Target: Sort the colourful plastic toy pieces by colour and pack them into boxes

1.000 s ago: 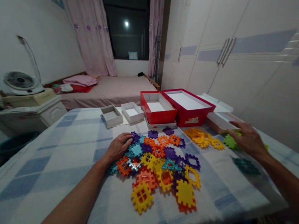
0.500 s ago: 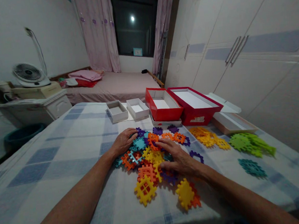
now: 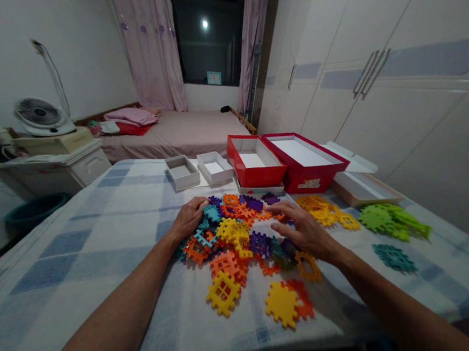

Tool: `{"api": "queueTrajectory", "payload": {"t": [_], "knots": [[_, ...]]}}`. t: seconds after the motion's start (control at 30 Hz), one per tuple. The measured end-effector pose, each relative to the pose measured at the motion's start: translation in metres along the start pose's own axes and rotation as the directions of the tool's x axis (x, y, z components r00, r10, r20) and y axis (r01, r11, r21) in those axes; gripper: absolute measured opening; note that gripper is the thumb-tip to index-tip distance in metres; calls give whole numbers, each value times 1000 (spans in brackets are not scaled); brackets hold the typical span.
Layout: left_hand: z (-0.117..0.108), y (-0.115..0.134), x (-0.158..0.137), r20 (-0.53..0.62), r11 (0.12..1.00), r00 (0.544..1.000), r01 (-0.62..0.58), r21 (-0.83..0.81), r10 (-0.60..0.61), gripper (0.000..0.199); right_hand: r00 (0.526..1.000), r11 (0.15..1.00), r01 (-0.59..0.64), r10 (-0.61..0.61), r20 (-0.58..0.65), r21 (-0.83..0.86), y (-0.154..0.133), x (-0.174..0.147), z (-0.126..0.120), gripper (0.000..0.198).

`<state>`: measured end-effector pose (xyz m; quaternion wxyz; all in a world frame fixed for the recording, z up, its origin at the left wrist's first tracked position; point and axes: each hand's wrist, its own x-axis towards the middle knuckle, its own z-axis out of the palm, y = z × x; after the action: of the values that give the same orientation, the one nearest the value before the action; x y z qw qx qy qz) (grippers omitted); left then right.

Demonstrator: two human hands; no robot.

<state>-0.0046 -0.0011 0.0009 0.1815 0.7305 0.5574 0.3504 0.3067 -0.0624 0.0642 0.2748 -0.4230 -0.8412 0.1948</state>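
Observation:
A mixed pile of plastic interlocking building pieces, toothed along their edges, lies on the cloth in front of me. My left hand (image 3: 189, 218) rests against the pile's left side, fingers stretched along the teal pieces (image 3: 212, 214). Over the right side is my right hand (image 3: 307, 229), palm down with fingers apart, close to orange and purple pieces. Between the hands lie yellow pieces (image 3: 234, 232) and a purple piece (image 3: 260, 244). Nearer me are a yellow window-shaped piece (image 3: 224, 293) and a solid yellow piece (image 3: 282, 304). Beneath the right palm, contact is partly hidden.
Behind the pile stand two small white boxes (image 3: 183, 180), a red box (image 3: 261, 176) and a larger dark red box (image 3: 314, 180). At right are a shallow tray (image 3: 367, 189), golden-yellow pieces (image 3: 322, 212), lime green pieces (image 3: 392, 221) and teal pieces (image 3: 394, 257).
My right hand has moved right, away from the middle of the pile, uncovering purple, green and orange pieces. The left hand has shifted slightly left. Orange pieces now lie further back.

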Motion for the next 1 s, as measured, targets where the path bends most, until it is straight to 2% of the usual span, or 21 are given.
{"api": "queueTrajectory", "payload": {"t": [0.1, 0.17, 0.27, 0.43, 0.57, 0.67, 0.8, 0.93, 1.0], "knots": [[0, 1, 0, 9, 1000, 1000, -1, 0, 1, 47, 983, 999, -42, 47, 179, -32, -8, -35, -20, 42], [-1, 1, 0, 16, 1000, 1000, -6, 2, 6, 46, 968, 995, -51, 70, 242, -82, -7, -51, -21, 48], [-1, 0, 0, 16, 1000, 1000, -9, 10, 9, 45, 969, 986, -7, 48, 242, -169, 0, -60, -8, 54], [-2, -1, 0, 18, 1000, 1000, -12, 25, 11, 46, 970, 970, 42, 18, 243, -238, 12, -50, 18, 54], [-2, 2, -1, 25, 1000, 1000, -9, 26, 8, 48, 986, 990, 17, 7, 168, -141, 15, -47, 24, 52], [-2, 3, -1, 27, 1000, 1000, -3, 25, 2, 48, 993, 995, -95, 97, 65, -31, 17, -46, 22, 47], [-3, 3, -1, 24, 1000, 1000, 2, 30, -3, 48, 979, 976, -192, 198, -56, 101, 16, -42, 22, 38], [-3, 2, 0, 21, 999, 1000, -10, 30, 10, 48, 950, 945, -204, 254, -179, 257, 12, -39, 23, 32], [-4, 2, 0, 21, 1000, 1000, -17, 27, 16, 48, 933, 901, -208, 299, -198, 381, 11, -39, 20, 30]]}}
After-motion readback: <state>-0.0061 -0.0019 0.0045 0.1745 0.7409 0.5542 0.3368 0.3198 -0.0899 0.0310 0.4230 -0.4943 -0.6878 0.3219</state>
